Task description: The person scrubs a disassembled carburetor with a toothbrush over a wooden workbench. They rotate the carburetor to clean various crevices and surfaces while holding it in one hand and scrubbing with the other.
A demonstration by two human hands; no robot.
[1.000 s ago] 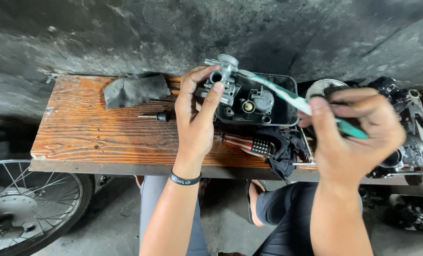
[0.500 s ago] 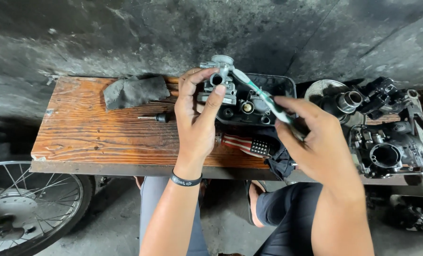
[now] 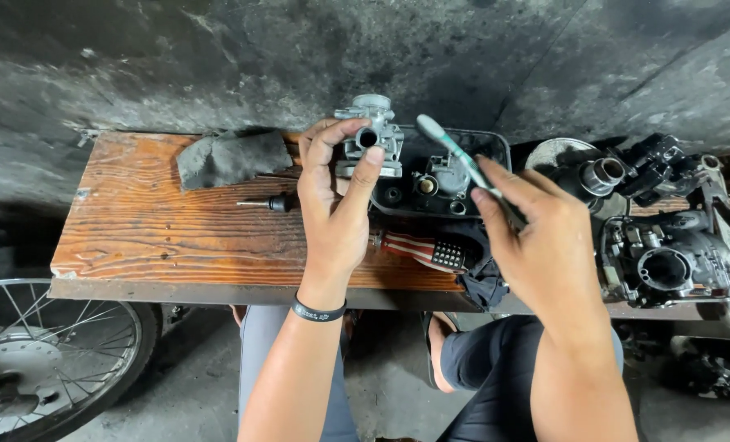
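Two hands work above a wooden bench (image 3: 160,233). The left hand (image 3: 338,205) grips a grey metal carburetor (image 3: 371,139) between thumb and fingers, holding it up over the bench's far edge. The right hand (image 3: 541,241) pinches a toothbrush (image 3: 457,151) — bristle end raised just beside the carburetor, not touching it. Below lies a black tray (image 3: 496,147) of small parts — a grey rag (image 3: 230,157) and a screwdriver (image 3: 268,202) rest to the left.
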